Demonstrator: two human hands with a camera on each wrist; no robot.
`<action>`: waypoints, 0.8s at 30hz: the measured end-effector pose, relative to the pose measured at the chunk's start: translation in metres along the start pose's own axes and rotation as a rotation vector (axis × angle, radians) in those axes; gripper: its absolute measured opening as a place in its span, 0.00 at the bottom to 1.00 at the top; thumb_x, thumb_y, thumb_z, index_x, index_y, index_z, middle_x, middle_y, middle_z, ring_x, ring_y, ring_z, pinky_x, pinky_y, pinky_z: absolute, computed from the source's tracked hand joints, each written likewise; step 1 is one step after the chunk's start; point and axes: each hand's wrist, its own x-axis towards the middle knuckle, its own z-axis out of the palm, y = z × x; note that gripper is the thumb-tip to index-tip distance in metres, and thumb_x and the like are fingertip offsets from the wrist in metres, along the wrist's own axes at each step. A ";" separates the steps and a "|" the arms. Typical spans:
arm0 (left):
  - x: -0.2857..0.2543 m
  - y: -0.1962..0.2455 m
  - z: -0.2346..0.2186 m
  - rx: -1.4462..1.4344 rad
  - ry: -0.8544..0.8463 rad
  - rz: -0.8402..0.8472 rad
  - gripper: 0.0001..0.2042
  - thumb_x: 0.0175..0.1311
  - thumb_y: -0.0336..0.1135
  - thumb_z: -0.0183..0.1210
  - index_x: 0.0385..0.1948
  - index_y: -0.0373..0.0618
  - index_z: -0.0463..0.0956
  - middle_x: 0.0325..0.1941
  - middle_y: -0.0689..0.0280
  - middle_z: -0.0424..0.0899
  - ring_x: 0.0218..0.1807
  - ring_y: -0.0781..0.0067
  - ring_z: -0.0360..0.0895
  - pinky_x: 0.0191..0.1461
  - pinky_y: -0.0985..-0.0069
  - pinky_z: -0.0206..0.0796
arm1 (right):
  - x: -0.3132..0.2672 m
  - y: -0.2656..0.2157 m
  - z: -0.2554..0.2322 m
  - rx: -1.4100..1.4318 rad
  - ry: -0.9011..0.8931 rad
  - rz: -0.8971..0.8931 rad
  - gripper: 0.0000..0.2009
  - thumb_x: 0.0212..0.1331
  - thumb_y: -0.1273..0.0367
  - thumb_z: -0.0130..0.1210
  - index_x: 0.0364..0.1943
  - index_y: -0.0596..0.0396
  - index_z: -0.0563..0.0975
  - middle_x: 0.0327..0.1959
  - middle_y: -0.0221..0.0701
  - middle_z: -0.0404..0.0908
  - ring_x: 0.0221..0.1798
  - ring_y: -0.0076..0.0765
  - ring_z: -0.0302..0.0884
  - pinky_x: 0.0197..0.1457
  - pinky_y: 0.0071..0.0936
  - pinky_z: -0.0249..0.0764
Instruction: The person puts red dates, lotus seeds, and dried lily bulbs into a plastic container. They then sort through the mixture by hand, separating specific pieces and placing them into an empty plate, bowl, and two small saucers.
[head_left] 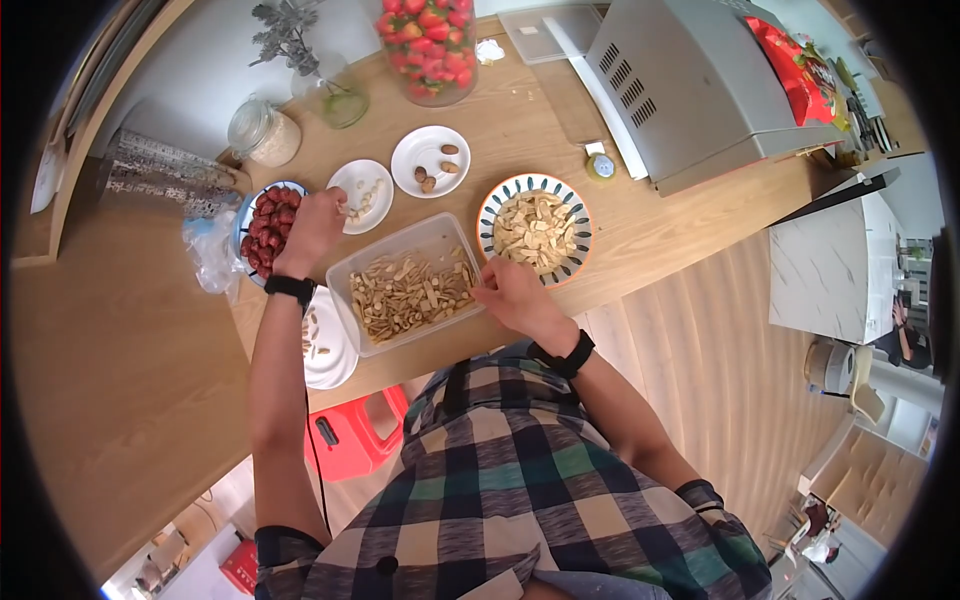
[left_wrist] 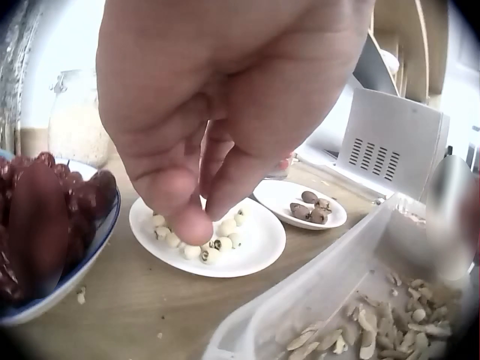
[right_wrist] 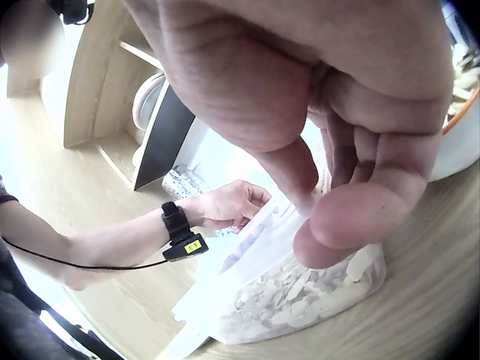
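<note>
My left hand point(head_left: 312, 232) reaches over a small white plate point(left_wrist: 146, 240) of pale lotus seeds point(left_wrist: 211, 253), its bent fingertips right at the seeds. Whether a seed is pinched between them I cannot tell. My right hand point(head_left: 520, 298) grips the near right rim of a clear plastic container point(head_left: 345, 290), with thumb and fingers on either side of the wall. Inside lie many small tan dried root pieces point(head_left: 410, 290). Just beyond the right hand is a patterned, orange-rimmed bowl point(head_left: 588, 235) of pale dried slices point(head_left: 535, 232).
Left of the plate stands a blue-rimmed bowl of red dates point(head_left: 268, 230). Another white plate point(head_left: 405, 150) holds several brown nuts point(head_left: 428, 186). A plate point(head_left: 335, 365) with a few pieces sits by the table's near edge. Behind are jars, a strawberry-filled vase point(head_left: 430, 60) and a grey appliance point(head_left: 690, 90).
</note>
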 end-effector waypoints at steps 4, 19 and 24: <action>-0.035 0.045 -0.009 0.119 0.181 0.254 0.08 0.59 0.21 0.58 0.39 0.33 0.80 0.38 0.45 0.84 0.43 0.43 0.83 0.47 0.57 0.74 | 0.002 0.000 0.001 -0.014 -0.001 0.006 0.11 0.56 0.67 0.64 0.32 0.63 0.78 0.27 0.50 0.82 0.34 0.60 0.82 0.39 0.47 0.76; -0.061 0.075 0.094 0.275 -0.253 0.537 0.05 0.58 0.27 0.58 0.33 0.38 0.80 0.37 0.55 0.80 0.47 0.52 0.81 0.47 0.58 0.76 | 0.005 0.002 -0.001 0.009 -0.048 0.018 0.11 0.55 0.69 0.66 0.32 0.63 0.78 0.26 0.48 0.82 0.32 0.57 0.83 0.37 0.45 0.77; -0.069 0.080 0.080 0.271 -0.246 0.567 0.06 0.57 0.25 0.59 0.35 0.37 0.81 0.39 0.55 0.80 0.47 0.51 0.81 0.43 0.58 0.74 | 0.005 0.000 -0.002 0.029 -0.054 0.036 0.11 0.56 0.69 0.66 0.31 0.63 0.77 0.26 0.48 0.82 0.32 0.57 0.83 0.36 0.45 0.77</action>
